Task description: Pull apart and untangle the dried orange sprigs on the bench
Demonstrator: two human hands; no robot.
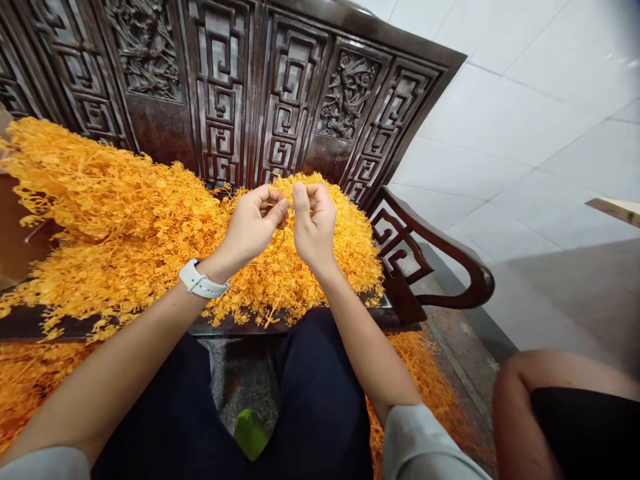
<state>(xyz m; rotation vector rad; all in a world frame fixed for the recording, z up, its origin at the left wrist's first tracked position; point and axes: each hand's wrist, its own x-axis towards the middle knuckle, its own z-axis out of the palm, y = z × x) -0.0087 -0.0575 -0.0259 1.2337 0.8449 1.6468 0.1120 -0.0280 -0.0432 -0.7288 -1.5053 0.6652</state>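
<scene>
My left hand and my right hand are raised together over a big heap of orange plastic flower sprigs that covers a dark carved wooden bench. Both hands have their fingers curled in a pinch, thumbs touching, around a small orange sprig held between them. A white watch sits on my left wrist. My dark trousers fill the bottom middle of the view.
More orange sprigs lie on the floor under and in front of the bench. The bench's curved armrest sticks out at right. Another person's knee is at bottom right. A green shoe tip shows between my legs.
</scene>
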